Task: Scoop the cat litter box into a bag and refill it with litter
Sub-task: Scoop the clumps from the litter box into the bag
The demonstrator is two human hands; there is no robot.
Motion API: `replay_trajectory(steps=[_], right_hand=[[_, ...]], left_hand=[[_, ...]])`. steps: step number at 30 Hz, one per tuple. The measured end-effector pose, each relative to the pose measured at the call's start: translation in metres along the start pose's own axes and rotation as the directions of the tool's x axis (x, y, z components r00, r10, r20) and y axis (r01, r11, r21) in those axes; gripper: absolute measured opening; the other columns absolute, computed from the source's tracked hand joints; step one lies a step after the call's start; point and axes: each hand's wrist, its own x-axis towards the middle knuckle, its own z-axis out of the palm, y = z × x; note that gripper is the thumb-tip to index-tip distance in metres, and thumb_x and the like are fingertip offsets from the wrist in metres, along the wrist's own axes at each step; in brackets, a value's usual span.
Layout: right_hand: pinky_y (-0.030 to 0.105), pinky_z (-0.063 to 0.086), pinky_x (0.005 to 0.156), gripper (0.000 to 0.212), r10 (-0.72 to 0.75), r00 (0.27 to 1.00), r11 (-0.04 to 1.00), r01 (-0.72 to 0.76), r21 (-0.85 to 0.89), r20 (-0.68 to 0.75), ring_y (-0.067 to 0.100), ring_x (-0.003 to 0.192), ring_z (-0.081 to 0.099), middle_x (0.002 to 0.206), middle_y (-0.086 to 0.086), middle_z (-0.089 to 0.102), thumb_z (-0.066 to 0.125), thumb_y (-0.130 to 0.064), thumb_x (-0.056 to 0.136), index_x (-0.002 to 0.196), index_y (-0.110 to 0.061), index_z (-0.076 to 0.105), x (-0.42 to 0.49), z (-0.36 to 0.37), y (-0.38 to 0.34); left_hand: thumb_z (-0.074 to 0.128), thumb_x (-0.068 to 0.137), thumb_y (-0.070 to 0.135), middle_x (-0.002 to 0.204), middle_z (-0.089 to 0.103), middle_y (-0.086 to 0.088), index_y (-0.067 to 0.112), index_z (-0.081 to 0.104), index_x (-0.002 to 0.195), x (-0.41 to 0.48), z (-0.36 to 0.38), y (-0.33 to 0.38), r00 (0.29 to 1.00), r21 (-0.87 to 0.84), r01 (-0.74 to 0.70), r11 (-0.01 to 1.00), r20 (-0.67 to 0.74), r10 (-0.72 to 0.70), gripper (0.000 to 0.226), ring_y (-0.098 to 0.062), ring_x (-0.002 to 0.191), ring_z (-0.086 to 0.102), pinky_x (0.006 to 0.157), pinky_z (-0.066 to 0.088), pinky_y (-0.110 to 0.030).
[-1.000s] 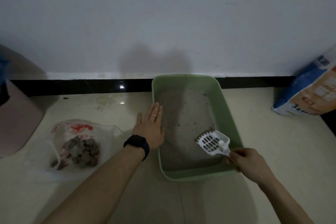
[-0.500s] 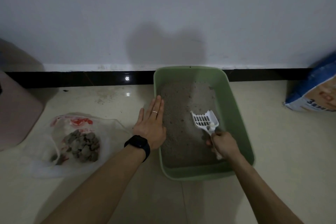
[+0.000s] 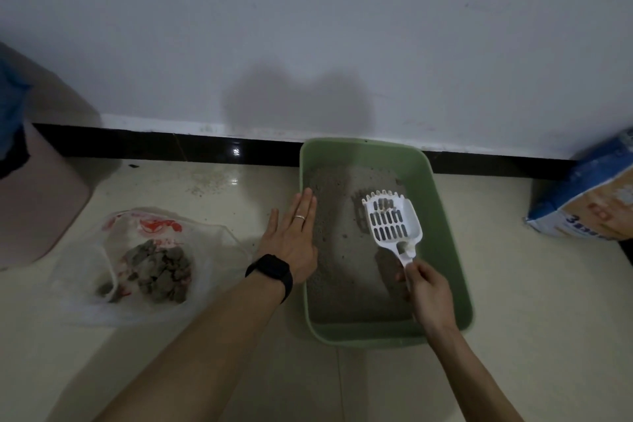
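Observation:
A green litter box stands on the floor against the wall, with grey litter spread thin inside. My right hand grips the handle of a white slotted scoop, held over the litter with a few bits near its toothed tip. My left hand lies flat with fingers together on the box's left rim, a black watch on its wrist. To the left lies a clear plastic bag with red print, holding grey clumps.
A blue and orange litter bag leans at the far right. A pinkish bin stands at the far left, blue plastic over its rim. Black skirting runs along the wall. Bare tiled floor spreads in front.
My right hand pushed the scoop forward from the near right corner toward the box's far half, and it now sits flatter above the litter. My left hand stayed on the rim.

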Motion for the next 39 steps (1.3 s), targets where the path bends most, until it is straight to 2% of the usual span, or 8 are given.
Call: replay_trajectory(steps=[9,16,23,28,32,34,36,39], right_hand=[[0.032,0.043,0.064,0.032,-0.072,0.997,0.997,0.072,-0.028,-0.011,0.021,0.061,0.056,0.063,0.001,0.062,0.051,-0.023,0.096,0.069,-0.017,0.067,-0.021,-0.004,-0.009],[0.032,0.040,0.060,0.034,-0.123,0.992,0.992,0.123,0.023,0.013,0.018,0.053,0.049,0.052,-0.001,0.055,0.053,-0.021,0.095,0.064,-0.016,0.065,-0.038,-0.001,-0.024],[0.027,0.037,0.051,0.030,-0.243,0.949,0.967,0.252,-0.023,0.202,0.005,0.044,0.047,0.050,-0.005,0.057,0.050,-0.023,0.099,0.074,-0.015,0.066,-0.074,0.043,-0.075],[0.029,0.050,0.070,0.023,-0.308,0.854,0.898,0.406,-0.169,0.419,0.008,0.074,0.064,0.079,-0.015,0.067,0.043,-0.032,0.102,0.094,-0.028,0.064,-0.104,0.099,-0.099],[0.027,0.050,0.069,0.021,-0.456,0.729,0.704,0.647,-0.294,0.511,0.011,0.081,0.064,0.091,-0.014,0.066,0.041,-0.032,0.103,0.103,-0.026,0.061,-0.121,0.142,-0.111],[0.032,0.049,0.063,0.018,-0.527,0.617,0.479,0.784,-0.396,0.585,0.017,0.076,0.062,0.091,-0.007,0.067,0.041,-0.029,0.102,0.104,-0.025,0.059,-0.124,0.162,-0.110],[0.033,0.049,0.056,0.010,-0.588,0.512,0.212,0.845,-0.491,0.627,0.022,0.068,0.060,0.083,-0.002,0.066,0.058,-0.020,0.092,0.101,-0.023,0.061,-0.127,0.176,-0.108],[0.031,0.044,0.046,0.026,-0.666,0.454,0.061,0.824,-0.563,0.592,0.027,0.054,0.056,0.065,0.002,0.063,0.078,-0.007,0.068,0.090,-0.017,0.068,-0.129,0.182,-0.109]], left_hand=[[0.031,0.099,0.032,0.154,-0.037,0.002,0.016,-0.027,0.150,-0.001,-0.003,-0.005,0.999,0.014,-0.023,1.000,0.030,0.023,0.079,-0.016,0.146,-0.025,0.121,-0.003,-0.047],[0.019,0.100,0.057,0.160,-0.024,0.004,0.020,-0.020,0.153,-0.012,-0.021,-0.038,0.992,0.075,-0.123,0.990,0.020,0.122,0.076,-0.013,0.149,-0.015,0.121,-0.002,-0.047],[0.021,0.100,0.052,0.161,-0.021,0.004,0.019,-0.021,0.153,-0.061,-0.048,-0.149,0.994,0.176,0.104,0.979,0.008,-0.107,0.075,-0.015,0.149,-0.014,0.121,-0.005,-0.045],[0.022,0.100,0.048,0.161,-0.022,0.002,0.020,-0.023,0.152,-0.115,-0.043,-0.223,0.976,0.210,0.212,0.955,0.004,-0.217,0.074,-0.018,0.150,-0.011,0.121,-0.002,-0.046],[0.032,0.097,0.051,0.162,-0.022,0.000,0.021,-0.019,0.154,-0.144,-0.034,-0.253,0.944,0.215,0.281,0.935,0.113,-0.310,0.082,-0.020,0.151,-0.008,0.121,-0.001,-0.047],[0.037,0.097,0.046,0.162,-0.021,0.000,0.019,-0.016,0.154,-0.153,-0.031,-0.258,0.928,0.207,0.306,0.930,0.156,-0.340,0.083,-0.020,0.151,-0.007,0.121,0.001,-0.047],[0.037,0.096,0.044,0.163,-0.018,-0.001,0.017,-0.013,0.155,-0.158,-0.031,-0.258,0.926,0.187,0.313,0.931,0.159,-0.343,0.082,-0.019,0.151,-0.005,0.121,0.002,-0.047],[0.038,0.096,0.041,0.163,-0.015,-0.001,0.015,-0.010,0.156,-0.159,-0.031,-0.256,0.931,0.169,0.307,0.936,0.151,-0.333,0.081,-0.019,0.151,-0.004,0.121,0.003,-0.047]])
